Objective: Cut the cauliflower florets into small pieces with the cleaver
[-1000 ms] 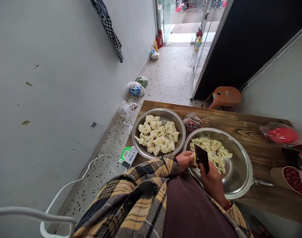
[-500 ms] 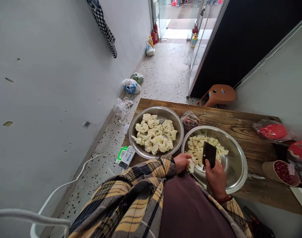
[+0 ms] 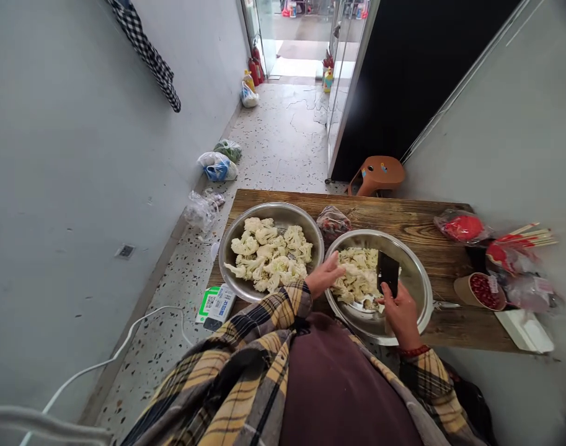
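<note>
My right hand [image 3: 402, 311] grips a cleaver with a dark, broad rectangular blade [image 3: 387, 272], held up over the right steel bowl [image 3: 415, 263]. Small cut cauliflower pieces [image 3: 361, 282] lie in that bowl, below and left of the blade. At the bowl's left rim, my left hand [image 3: 324, 275] is open, its fingers stretched toward the pieces. I see nothing held in it. Larger cauliflower florets [image 3: 268, 255] fill much of the left steel bowl [image 3: 227, 240], which stands beside my left forearm.
Both bowls stand on a wooden table [image 3: 417, 214]. A bag with reddish contents [image 3: 333, 223] lies behind them. To the right are a knife [image 3: 446, 305], a tub of red beans [image 3: 487, 291] and skewers [image 3: 527, 236]. An orange stool [image 3: 382, 173] stands beyond the table.
My left hand has gone from holding a cauliflower piece near the bowl's front rim to open fingers over its left side. The cleaver stays in my right hand. The view has shifted right.
</note>
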